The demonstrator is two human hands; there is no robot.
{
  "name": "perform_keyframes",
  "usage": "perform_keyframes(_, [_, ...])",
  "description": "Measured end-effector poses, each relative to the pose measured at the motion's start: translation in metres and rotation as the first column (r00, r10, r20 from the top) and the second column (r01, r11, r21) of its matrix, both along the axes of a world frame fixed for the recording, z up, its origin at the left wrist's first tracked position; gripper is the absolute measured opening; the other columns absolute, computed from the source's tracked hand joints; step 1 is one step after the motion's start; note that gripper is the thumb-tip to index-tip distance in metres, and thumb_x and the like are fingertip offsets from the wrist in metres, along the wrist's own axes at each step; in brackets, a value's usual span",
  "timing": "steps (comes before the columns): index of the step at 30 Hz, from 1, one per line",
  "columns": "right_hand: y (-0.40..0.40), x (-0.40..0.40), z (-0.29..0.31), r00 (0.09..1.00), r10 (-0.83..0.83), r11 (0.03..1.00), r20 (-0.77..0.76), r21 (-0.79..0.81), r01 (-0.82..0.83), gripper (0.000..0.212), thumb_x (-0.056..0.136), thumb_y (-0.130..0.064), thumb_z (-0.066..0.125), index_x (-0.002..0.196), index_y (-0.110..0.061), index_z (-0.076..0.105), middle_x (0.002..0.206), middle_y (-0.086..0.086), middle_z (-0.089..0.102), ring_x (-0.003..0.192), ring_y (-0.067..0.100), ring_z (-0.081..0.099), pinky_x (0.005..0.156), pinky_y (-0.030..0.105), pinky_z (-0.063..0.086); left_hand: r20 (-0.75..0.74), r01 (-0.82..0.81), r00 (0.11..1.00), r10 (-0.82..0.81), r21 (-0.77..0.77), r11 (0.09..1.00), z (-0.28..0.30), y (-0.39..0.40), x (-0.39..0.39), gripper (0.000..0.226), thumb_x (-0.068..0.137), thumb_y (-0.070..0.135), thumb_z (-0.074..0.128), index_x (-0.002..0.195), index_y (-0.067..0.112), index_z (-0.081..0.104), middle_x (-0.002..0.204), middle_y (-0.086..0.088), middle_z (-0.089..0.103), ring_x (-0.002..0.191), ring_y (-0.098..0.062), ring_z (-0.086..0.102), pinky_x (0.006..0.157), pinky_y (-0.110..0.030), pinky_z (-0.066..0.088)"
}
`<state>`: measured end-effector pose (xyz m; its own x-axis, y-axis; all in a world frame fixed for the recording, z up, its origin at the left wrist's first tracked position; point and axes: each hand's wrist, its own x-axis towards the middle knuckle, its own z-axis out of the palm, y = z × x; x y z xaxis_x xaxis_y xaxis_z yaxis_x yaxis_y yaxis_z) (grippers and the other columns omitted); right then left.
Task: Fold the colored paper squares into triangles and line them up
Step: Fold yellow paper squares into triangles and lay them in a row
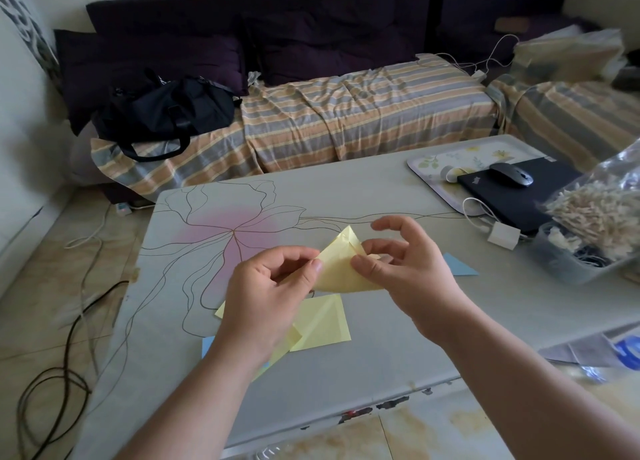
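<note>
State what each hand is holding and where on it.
Both hold one yellow paper above the table: left hand pinches its left corner, right hand pinches its right edge.

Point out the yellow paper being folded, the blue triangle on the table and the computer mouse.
yellow paper [341, 272], head view, on its flat middle between the hands.
blue triangle [459, 266], head view, on its centre, right of the right hand.
computer mouse [511, 173], head view, on its top shell.

Pale yellow paper [341, 272], a blue triangle [459, 265], grey flower-lined table [346, 196], orange-grey striped cover [346, 113].
</note>
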<state>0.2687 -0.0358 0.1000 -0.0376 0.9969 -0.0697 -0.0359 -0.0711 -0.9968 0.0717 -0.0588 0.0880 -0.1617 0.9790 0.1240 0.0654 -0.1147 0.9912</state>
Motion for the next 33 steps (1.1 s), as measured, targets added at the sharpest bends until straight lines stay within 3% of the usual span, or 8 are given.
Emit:
perform_keyframes(3, [0.001,0.004,0.001,0.993,0.108,0.994,-0.04,0.021,-0.107,0.056,0.083,-0.005,0.083,0.123,-0.038,0.064,0.105,0.01,0.076,0.077,0.022,0.064,0.071,0.036,0.053,-0.027,0.068,0.997,-0.069,-0.01,0.998,0.0,0.0,-0.002,0.013,0.083,0.022,0.085,0.089,0.033,0.082,0.085,0.001,0.079,0.08,-0.014,0.073,0.077,-0.033,0.059])
perform_keyframes(7, [0.002,0.001,-0.003,0.985,0.139,0.99,-0.099,-0.013,-0.141,0.042,0.079,-0.013,0.088,0.112,-0.035,0.073,0.097,0.018,0.072,0.084,0.028,0.064,0.075,0.045,0.05,-0.061,0.068,0.996,-0.069,-0.019,0.997,-0.001,0.0,-0.003,0.012,0.078,0.031,0.081,0.09,0.035,0.081,0.088,0.002,0.08,0.085,-0.019,0.075,0.085,-0.041,0.06])
perform_keyframes(12, [0.006,-0.002,-0.007,0.98,0.076,0.993,-0.182,-0.072,-0.091,0.026,0.082,-0.001,0.083,0.097,-0.021,0.079,0.091,0.017,0.06,0.084,0.029,0.062,0.077,0.042,0.048,-0.009,-0.016,1.0,0.016,-0.03,0.999,0.002,0.002,-0.002,0.021,0.083,0.012,0.087,0.097,0.025,0.079,0.084,0.004,0.078,0.073,-0.012,0.074,0.068,-0.025,0.058])
perform_keyframes(17, [0.007,-0.003,-0.009,0.967,0.129,0.988,-0.22,-0.057,-0.145,0.03,0.084,0.004,0.078,0.099,-0.021,0.078,0.093,0.015,0.058,0.087,0.03,0.059,0.082,0.046,0.049,0.002,-0.04,0.999,0.04,-0.016,0.999,0.006,0.002,-0.001,0.026,0.083,0.01,0.086,0.103,0.024,0.075,0.082,0.004,0.077,0.067,-0.01,0.071,0.063,-0.017,0.054])
perform_keyframes(21, [0.005,-0.006,-0.007,0.976,0.177,0.982,-0.127,-0.036,-0.183,0.016,0.077,-0.014,0.079,0.092,-0.022,0.079,0.09,0.015,0.063,0.084,0.029,0.058,0.079,0.047,0.046,-0.036,-0.018,0.999,0.017,-0.014,1.0,0.008,0.0,-0.001,0.027,0.082,0.012,0.087,0.102,0.026,0.076,0.082,0.005,0.076,0.066,-0.01,0.07,0.062,-0.018,0.052])
perform_keyframes(25, [0.005,-0.006,-0.007,0.982,0.159,0.987,-0.098,-0.02,-0.162,0.01,0.09,-0.01,0.078,0.081,-0.014,0.077,0.084,0.018,0.064,0.08,0.029,0.056,0.079,0.047,0.044,-0.111,-0.003,0.994,0.003,0.001,1.0,0.007,-0.002,-0.002,0.032,0.075,0.033,0.09,0.103,0.04,0.075,0.089,0.005,0.077,0.077,-0.031,0.071,0.072,-0.041,0.057])
perform_keyframes(30, [0.007,-0.003,-0.006,0.993,0.11,0.993,0.05,0.031,-0.112,0.019,0.091,-0.007,0.077,0.078,-0.022,0.079,0.079,0.013,0.069,0.076,0.022,0.059,0.078,0.039,0.048,-0.059,0.022,0.998,-0.022,-0.007,1.0,0.012,-0.004,-0.003,0.033,0.083,0.016,0.087,0.109,0.031,0.073,0.086,0.003,0.079,0.068,-0.012,0.07,0.066,-0.019,0.052])
perform_keyframes(33, [0.008,-0.001,-0.006,0.978,0.028,0.995,0.205,0.092,-0.047,0.021,0.09,-0.011,0.079,0.078,-0.029,0.079,0.083,0.01,0.074,0.071,0.017,0.058,0.068,0.031,0.047,-0.012,0.034,0.999,-0.034,-0.024,0.999,0.014,-0.003,-0.003,0.034,0.086,0.015,0.084,0.113,0.03,0.071,0.089,0.0,0.08,0.074,-0.019,0.073,0.072,-0.024,0.054])
